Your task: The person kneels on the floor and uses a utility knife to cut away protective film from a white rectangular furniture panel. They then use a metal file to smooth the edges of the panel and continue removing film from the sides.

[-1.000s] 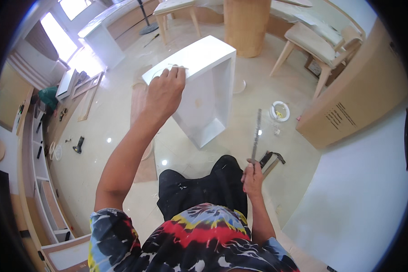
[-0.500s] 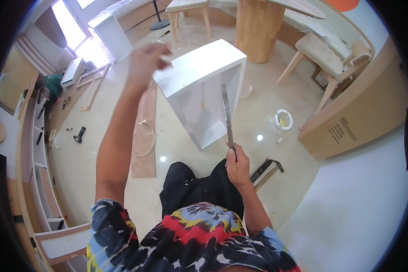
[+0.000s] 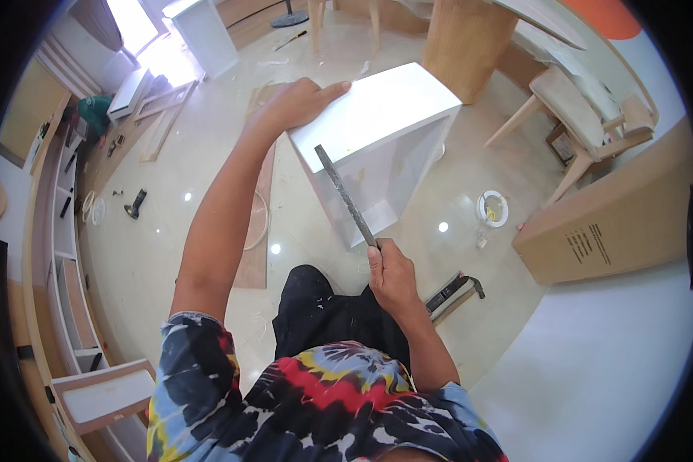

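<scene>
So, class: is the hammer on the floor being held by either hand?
No: the hammer lies alone; the right hand holds a file.

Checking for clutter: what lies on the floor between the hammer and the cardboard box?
Head view: bare glossy floor between the hammer and the cardboard box.

Hammer [image 3: 454,291] right of cabinet [image 3: 385,146], on floor [image 3: 169,231]

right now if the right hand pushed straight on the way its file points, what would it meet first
Probably the white box: the right hand aims the file at its near left edge, where the tip looks to touch already, though depth is unclear.
</scene>
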{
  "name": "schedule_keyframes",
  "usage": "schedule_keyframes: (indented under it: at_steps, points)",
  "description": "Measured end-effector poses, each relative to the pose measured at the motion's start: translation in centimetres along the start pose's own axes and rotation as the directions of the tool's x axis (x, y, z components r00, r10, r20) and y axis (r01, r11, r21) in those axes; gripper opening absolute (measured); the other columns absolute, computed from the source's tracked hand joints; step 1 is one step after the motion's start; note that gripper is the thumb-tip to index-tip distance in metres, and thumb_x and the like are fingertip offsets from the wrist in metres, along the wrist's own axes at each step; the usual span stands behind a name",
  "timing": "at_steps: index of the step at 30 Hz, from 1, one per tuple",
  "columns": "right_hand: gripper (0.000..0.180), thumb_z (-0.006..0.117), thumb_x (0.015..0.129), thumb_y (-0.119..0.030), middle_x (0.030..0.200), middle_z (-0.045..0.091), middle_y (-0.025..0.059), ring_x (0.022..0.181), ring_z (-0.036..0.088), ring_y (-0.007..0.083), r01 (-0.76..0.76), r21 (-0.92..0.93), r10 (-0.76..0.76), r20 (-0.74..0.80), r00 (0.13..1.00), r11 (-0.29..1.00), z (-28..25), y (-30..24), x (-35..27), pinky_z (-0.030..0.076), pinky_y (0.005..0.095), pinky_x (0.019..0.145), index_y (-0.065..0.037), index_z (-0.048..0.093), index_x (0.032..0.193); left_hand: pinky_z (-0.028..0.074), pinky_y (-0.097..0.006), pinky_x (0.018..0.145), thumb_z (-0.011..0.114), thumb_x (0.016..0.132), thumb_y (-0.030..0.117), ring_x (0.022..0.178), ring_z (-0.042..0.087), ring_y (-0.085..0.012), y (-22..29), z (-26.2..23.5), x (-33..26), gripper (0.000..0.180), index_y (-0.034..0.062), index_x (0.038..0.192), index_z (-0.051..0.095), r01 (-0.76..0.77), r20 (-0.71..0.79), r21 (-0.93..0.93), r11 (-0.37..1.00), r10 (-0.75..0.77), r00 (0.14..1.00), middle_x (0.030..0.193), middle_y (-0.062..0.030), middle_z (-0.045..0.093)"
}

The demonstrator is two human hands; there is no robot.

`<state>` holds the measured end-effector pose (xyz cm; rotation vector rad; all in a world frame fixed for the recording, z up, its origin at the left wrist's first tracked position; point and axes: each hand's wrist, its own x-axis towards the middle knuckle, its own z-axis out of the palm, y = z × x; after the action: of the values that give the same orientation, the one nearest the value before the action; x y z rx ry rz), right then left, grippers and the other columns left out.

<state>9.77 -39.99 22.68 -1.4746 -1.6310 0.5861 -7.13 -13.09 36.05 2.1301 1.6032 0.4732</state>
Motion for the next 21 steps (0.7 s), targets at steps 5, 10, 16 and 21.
schedule_keyframes:
  at_steps: [5,10,16,21]
  points:
    - [0.020,0.057,0.099,-0.019,0.079,0.060,0.0210,0.068,0.062,0.0418,0.082,-0.066,-0.087,-0.076,0.993,0.994,2.0,1.1,-0.4,0.050,0.0475,0.058,0.000,0.056,0.101,0.052,-0.038,0.063,0.060,0.083,0.073,0.066,0.069,-0.0256,0.7,-0.4,-0.6,0.080,-0.0058,0.084,0.076,0.021,0.026,-0.062,0.998,-0.019,0.999,0.068,-0.0161,0.069]
    - [0.014,0.062,0.095,-0.014,0.077,0.059,0.0189,0.066,0.062,0.0398,0.215,-0.197,-0.244,-0.136,0.960,0.957,3.2,2.0,1.7,0.049,0.0452,0.054,-0.003,0.054,0.095,0.052,-0.039,0.063,0.065,0.075,0.077,0.066,0.068,-0.0263,0.8,-0.2,-0.7,0.084,-0.0057,0.081,0.076,-0.017,0.053,-0.036,0.999,0.018,0.998,0.068,-0.0164,0.069]
    - [0.020,0.059,0.097,-0.019,0.076,0.060,0.0216,0.067,0.061,0.0434,0.135,-0.145,-0.162,-0.188,0.969,0.980,0.2,-2.4,8.5,0.047,0.0502,0.056,-0.003,0.052,0.088,0.053,-0.039,0.067,0.065,0.071,0.080,0.071,0.070,-0.0302,0.9,-0.3,-1.2,0.087,-0.0056,0.079,0.076,-0.012,-0.016,-0.013,1.000,0.011,1.000,0.073,-0.0195,0.070]
    - [0.024,0.061,0.097,-0.024,0.078,0.062,0.0217,0.070,0.063,0.0450,0.042,-0.262,-0.046,-0.011,0.999,0.964,0.7,-0.1,0.8,0.051,0.0512,0.060,-0.003,0.052,0.091,0.054,-0.040,0.075,0.063,0.071,0.082,0.080,0.071,-0.0336,1.1,-0.3,-0.5,0.089,-0.0044,0.086,0.077,0.053,0.057,-0.021,0.998,-0.052,0.997,0.080,-0.0211,0.072]
